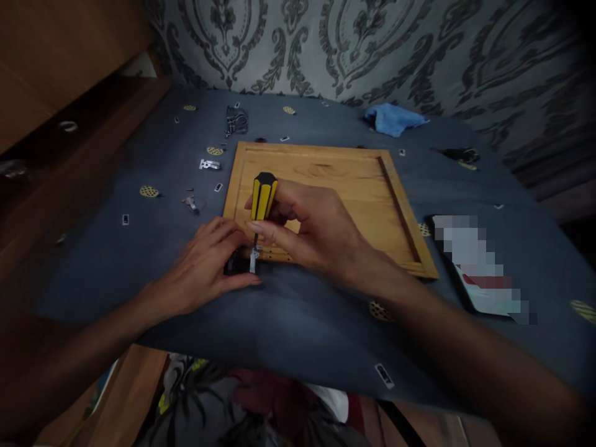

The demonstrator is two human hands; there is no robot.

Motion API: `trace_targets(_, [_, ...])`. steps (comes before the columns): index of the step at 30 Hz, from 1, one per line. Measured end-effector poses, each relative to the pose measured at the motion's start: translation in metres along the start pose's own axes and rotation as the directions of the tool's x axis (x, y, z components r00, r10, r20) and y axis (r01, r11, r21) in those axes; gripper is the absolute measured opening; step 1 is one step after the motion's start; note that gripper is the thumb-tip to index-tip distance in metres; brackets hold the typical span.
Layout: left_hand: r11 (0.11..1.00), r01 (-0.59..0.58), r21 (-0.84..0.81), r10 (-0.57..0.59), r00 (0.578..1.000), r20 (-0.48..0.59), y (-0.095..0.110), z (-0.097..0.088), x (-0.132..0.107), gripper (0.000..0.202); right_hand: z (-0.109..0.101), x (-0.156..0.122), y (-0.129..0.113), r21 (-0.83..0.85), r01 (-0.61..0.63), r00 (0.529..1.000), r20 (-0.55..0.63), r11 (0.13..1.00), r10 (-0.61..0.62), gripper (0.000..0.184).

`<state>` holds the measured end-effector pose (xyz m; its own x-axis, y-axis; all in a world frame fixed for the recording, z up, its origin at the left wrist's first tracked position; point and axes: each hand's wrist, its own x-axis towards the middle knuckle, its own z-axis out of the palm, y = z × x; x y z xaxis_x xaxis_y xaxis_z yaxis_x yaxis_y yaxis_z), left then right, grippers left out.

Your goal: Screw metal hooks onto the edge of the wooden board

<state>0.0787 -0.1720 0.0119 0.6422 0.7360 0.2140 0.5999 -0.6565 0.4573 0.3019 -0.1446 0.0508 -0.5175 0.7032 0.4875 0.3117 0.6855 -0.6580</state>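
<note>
My right hand [316,223] is closed around a screwdriver [264,198] with a yellow and black handle. The screwdriver stands nearly upright, its tip down at a metal hinge [253,259] on the near left edge of a wooden door panel [335,180]. From the left, my left hand [200,264] curls about the hinge, fingers above it and thumb below. A dark part shows between that thumb and fingers, too shaded to make out. Past the left hand lie a small metal hinge piece [190,202] and another silver hinge [210,164] on the blue cloth.
A blue rag [395,119] lies at the back right, with a dark object [459,154] near it. Right of the panel is a partly blurred flat item [475,267]. A dark cluster of hardware [236,121] sits behind. Wooden furniture [69,62] borders the left.
</note>
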Motion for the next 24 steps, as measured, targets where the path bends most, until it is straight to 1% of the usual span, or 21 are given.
trace_targets(3, [1.0,-0.018,0.012,0.019,1.0,-0.023,-0.001,0.001,0.0,0.052,0.0,0.0,0.001,-0.021,0.01,1.0,-0.004,1.0,-0.01,0.031])
trace_targets(6, [1.0,-0.02,0.013,0.02,1.0,-0.018,-0.002,0.001,0.0,0.053,-0.003,0.001,-0.002,-0.027,0.009,1.0,0.001,1.0,-0.009,0.03])
trace_targets(8, [1.0,-0.016,0.012,0.016,1.0,-0.016,-0.001,0.001,0.001,0.052,-0.007,0.001,-0.007,0.016,-0.017,0.999,-0.047,1.0,0.018,0.03])
trace_targets(10, [1.0,-0.01,0.003,0.01,1.0,-0.021,0.0,0.0,0.001,0.051,-0.011,0.002,-0.013,0.101,-0.061,0.991,-0.114,0.993,0.073,0.031])
trace_targets(12, [1.0,-0.003,-0.018,0.003,1.0,-0.024,0.0,0.0,0.001,0.048,-0.015,0.002,-0.017,0.16,-0.081,0.985,-0.14,0.984,0.104,0.033])
trace_targets(14, [1.0,0.004,-0.029,-0.005,1.0,-0.027,0.0,0.0,0.001,0.047,-0.016,0.002,-0.016,0.156,-0.08,0.987,-0.129,0.985,0.101,0.033])
trace_targets(16, [1.0,0.001,-0.025,-0.002,1.0,-0.028,-0.001,0.001,0.001,0.046,-0.015,0.002,-0.013,0.115,-0.08,0.991,-0.095,0.99,0.091,0.031])
trace_targets(21, [1.0,-0.016,0.019,0.017,0.999,-0.035,-0.002,0.001,0.0,0.049,-0.008,-0.001,-0.004,0.025,-0.058,0.996,-0.061,0.998,0.06,0.016])
trace_targets(24, [0.999,-0.043,0.026,0.045,0.998,-0.052,-0.001,0.002,-0.001,0.049,-0.005,-0.002,-0.002,0.031,-0.051,0.997,-0.054,0.998,0.052,0.016])
